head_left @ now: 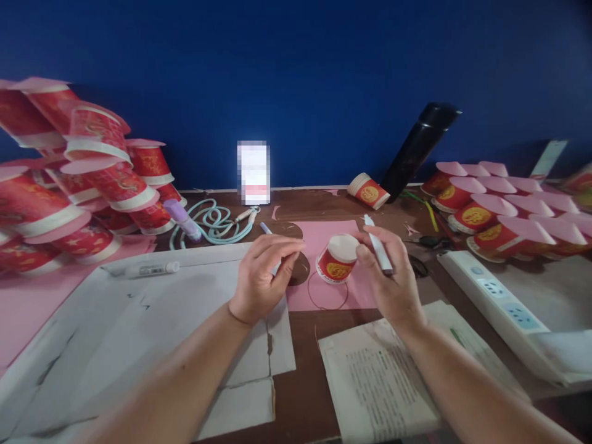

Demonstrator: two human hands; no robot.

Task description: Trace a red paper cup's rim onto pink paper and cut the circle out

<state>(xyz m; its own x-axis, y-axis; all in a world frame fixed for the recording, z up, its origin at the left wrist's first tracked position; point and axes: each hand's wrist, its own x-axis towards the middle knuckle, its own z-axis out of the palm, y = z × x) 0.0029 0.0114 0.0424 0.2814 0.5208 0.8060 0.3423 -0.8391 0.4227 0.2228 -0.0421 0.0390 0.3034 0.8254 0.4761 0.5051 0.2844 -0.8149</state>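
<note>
My right hand point(393, 271) grips a white marker pen point(380, 250), its narrow pale end pointing up and away. The thumb and index finger of that hand also meet the right side of an upside-down red and gold paper cup point(339, 264), slightly tilted. Beneath the cup lies a pink paper sheet point(312, 246) with a round outline point(328, 291) on it. My left hand point(266, 277) is left of the cup, fingers bent and tips pressed together. A slim pale blue stick-like thing point(265, 228) shows behind it; whether the fingers hold it is unclear.
Red cups with pink tops point(106, 179) are piled at left, more point(504, 209) at right. A phone point(253, 172), coiled cable point(210, 222), stacked cups point(369, 191) and black bottle point(420, 148) stand behind. White board point(176, 320), printed sheet point(383, 376) and power strip point(497, 308) lie nearer.
</note>
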